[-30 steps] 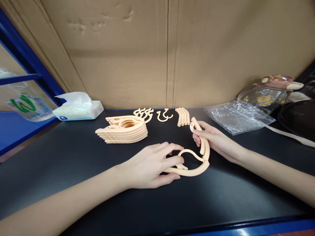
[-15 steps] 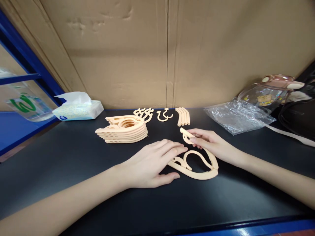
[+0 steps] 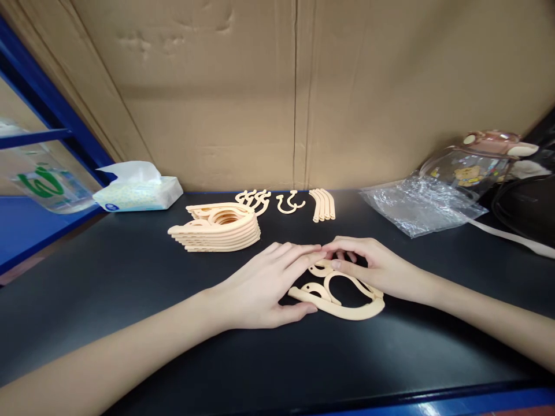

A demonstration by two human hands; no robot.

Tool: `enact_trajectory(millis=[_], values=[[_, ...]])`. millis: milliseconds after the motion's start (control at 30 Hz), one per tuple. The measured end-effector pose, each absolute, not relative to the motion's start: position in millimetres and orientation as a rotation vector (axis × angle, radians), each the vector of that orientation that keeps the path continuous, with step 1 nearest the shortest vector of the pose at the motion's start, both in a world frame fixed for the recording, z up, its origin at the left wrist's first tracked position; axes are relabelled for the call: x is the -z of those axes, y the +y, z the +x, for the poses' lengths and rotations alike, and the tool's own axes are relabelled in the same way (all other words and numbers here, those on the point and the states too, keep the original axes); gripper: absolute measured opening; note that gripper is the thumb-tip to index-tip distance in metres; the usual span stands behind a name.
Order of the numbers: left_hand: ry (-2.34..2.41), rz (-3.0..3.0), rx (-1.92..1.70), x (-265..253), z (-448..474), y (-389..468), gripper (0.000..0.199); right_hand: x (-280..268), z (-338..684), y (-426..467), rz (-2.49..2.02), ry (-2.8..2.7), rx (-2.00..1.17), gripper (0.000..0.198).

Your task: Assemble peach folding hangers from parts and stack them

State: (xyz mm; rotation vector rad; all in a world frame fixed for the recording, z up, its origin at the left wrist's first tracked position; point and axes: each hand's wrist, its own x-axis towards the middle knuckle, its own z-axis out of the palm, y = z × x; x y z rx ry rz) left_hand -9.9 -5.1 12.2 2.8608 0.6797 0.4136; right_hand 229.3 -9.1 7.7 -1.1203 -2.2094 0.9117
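A beige plastic folding hanger point(image 3: 351, 312) lies on the black table, its two arms folded close together with the curved piece between them. My right hand point(image 3: 368, 263) grips its upper arm, the thumb on top and the fingers curled behind. My left hand point(image 3: 264, 286) is at the hanger's left end, fingers stretched out over the upper arm and meeting the right fingertips. The left thumb lies apart from those fingers, touching the lower arm. Behind my left hand stands a neat stack of similar folded hanger pieces point(image 3: 221, 237).
Loose beige hooks point(image 3: 254, 200), a couple more hooks point(image 3: 290, 203) and several curved strips point(image 3: 323, 205) lie along the back edge. A tissue pack point(image 3: 143, 193) sits at left. On the right are a clear plastic bag point(image 3: 416, 205) and a transparent bottle point(image 3: 468, 170). Cardboard point(image 3: 217, 104) rises behind.
My right hand has brought the hanger's upper arm down and toward the lower arm, so the two are closer. My left hand stays nearly in place.
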Motion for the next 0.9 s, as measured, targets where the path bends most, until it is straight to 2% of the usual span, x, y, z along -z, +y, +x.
enact_trajectory(millis=[233, 467, 567, 900], values=[[0.737, 2.887, -0.45, -16, -10, -7, 0.069, -4, 237, 1, -1.109, -1.896, -1.231, 0.033], [0.881, 2.977, -0.672, -19, -11, -7, 0.051, -17, 240, 3, -1.258, -1.899, -1.354, 0.035], [0.898, 2.995, -0.66, -20, -11, -7, 0.052, -17, 240, 3, -1.228, -1.835, -1.44, 0.034], [0.906, 2.983, -0.636, -19, -11, -7, 0.053, -14, 240, 1, -1.221, -1.726, -1.456, 0.034]])
